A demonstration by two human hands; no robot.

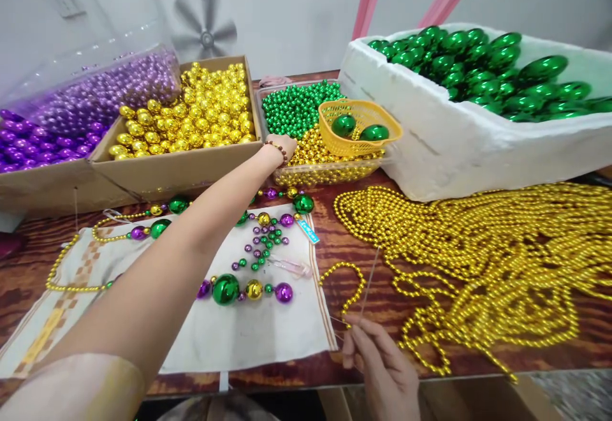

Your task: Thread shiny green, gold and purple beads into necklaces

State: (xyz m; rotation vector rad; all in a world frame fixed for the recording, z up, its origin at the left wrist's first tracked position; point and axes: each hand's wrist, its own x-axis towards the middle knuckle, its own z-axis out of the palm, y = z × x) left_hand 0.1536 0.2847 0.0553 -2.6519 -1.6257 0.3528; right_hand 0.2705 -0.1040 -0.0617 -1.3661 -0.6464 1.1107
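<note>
My left hand [281,147] reaches far forward into a clear tray [329,175] of small green and gold beads, fingers curled down among the gold ones; what they grip is hidden. A bead bracelet sits on that wrist. My right hand [380,370] is at the table's near edge, fingers pinched on a thin needle [370,280] with thread that leads to a strand of small gold beads [344,274]. A part-strung necklace of gold, green and purple balls [239,288] lies on a white cloth [229,335] between my arms.
A big heap of gold bead strands [497,249] covers the right of the wooden table. Behind stand a foam box of green balls [478,127], a yellow basket [358,126], a carton of gold balls [191,115] and purple beads [71,115] at far left.
</note>
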